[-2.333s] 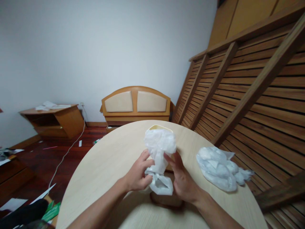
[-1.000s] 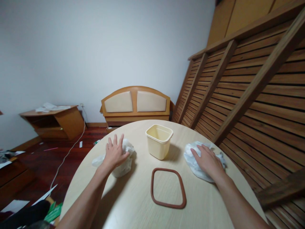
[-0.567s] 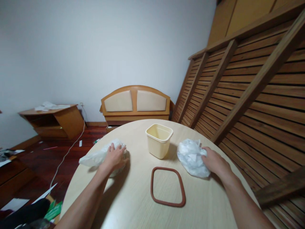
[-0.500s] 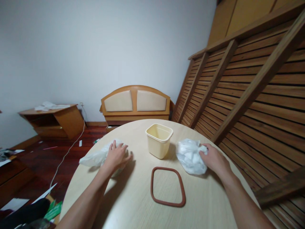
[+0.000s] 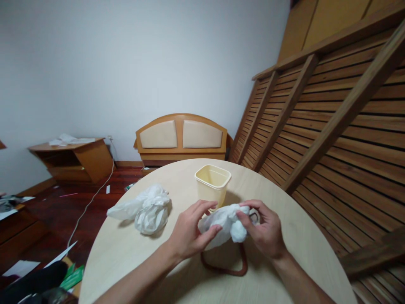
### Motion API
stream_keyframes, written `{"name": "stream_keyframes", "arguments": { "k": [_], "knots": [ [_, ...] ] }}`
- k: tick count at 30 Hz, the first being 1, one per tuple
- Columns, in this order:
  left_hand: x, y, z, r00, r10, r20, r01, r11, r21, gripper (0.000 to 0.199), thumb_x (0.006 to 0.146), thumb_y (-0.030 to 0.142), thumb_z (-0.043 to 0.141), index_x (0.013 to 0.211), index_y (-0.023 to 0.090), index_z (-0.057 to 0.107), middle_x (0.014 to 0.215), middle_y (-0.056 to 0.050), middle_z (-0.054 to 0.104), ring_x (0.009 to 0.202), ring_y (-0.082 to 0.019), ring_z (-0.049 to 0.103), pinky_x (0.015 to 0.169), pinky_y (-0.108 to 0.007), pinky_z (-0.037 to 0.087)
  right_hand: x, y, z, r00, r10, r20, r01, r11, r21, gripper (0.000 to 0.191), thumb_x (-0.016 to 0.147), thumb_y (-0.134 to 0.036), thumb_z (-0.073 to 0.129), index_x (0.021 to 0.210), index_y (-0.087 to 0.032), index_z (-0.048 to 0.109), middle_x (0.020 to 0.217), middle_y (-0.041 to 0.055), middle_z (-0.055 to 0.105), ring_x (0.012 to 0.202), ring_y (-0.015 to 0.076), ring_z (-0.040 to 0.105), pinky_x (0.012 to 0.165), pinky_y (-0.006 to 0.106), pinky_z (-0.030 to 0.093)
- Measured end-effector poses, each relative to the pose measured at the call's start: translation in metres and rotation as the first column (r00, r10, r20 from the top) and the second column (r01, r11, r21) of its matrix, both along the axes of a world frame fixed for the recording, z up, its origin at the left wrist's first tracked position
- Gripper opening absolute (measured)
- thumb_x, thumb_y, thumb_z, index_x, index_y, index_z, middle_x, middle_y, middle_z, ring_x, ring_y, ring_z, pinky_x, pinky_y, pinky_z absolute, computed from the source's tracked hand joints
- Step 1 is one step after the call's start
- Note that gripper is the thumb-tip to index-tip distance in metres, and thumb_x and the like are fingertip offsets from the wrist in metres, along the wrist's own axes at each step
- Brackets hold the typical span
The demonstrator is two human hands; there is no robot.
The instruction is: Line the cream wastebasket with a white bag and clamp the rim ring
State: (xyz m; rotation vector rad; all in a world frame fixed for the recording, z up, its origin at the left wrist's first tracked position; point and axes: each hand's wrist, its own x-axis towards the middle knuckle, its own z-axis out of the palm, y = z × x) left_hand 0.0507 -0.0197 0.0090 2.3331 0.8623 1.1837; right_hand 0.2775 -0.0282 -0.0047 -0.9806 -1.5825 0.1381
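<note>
A knotted white plastic bag is held up over the table in front of the tub. My right hand pinches its bunched, knotted end between thumb and fingers. Around the bag's left side curves my left hand, thumb in front and fingers behind. What the bag contains cannot be made out. Just behind it stands a pale yellow plastic tub, upright with its top uncovered. Below the hands lies a brown rounded frame, its far side hidden by the bag. A second crumpled white plastic bag rests on the left.
Everything stands on a round, light wooden table. Beyond it is a headboard against the wall. Wooden slatted panels lean at the right. A low cabinet, a white cable and scattered papers lie to the left.
My left hand has left the left bag and come to the bag in my right hand. My right hand has brought that bag leftward and nearer, above the brown frame.
</note>
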Motion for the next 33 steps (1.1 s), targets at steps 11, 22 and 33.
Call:
{"name": "stream_keyframes", "arguments": {
  "k": [11,22,33],
  "knots": [
    [0.001,0.001,0.002,0.992,0.096,0.082,-0.072,0.964,-0.255,0.019,0.091,0.033,0.063,0.098,0.018,0.072,0.089,-0.005,0.076,0.079,-0.018,0.067,0.074,-0.028,0.049,-0.021,-0.001,-0.002,0.931,0.361,0.059,-0.349,0.924,-0.160,0.026,0.081,-0.015,0.067,0.105,-0.024,0.064,0.099,0.0035,0.067,0.094,0.0187,0.066,0.085,0.030,0.053],
    [0.006,-0.007,-0.004,0.993,0.026,0.115,-0.019,0.998,-0.059,0.026,0.081,0.017,0.058,0.106,0.018,0.063,0.093,-0.006,0.070,0.084,-0.019,0.063,0.077,-0.031,0.050,-0.024,0.000,-0.013,0.976,0.197,0.089,-0.195,0.980,-0.039,0.022,0.072,-0.007,0.064,0.074,-0.024,0.050,0.075,-0.0018,0.062,0.072,0.0177,0.060,0.066,0.028,0.046],
    [0.011,-0.006,-0.001,0.974,0.028,0.227,0.065,0.918,-0.391,0.021,0.088,0.037,0.066,0.087,0.017,0.065,0.084,-0.005,0.069,0.076,-0.017,0.062,0.072,-0.028,0.050,-0.023,-0.004,-0.006,0.951,0.003,0.310,-0.019,0.999,0.050,0.021,0.069,-0.005,0.052,0.076,-0.025,0.048,0.065,-0.0029,0.058,0.060,0.0170,0.057,0.058,0.028,0.043]
  ]
}}
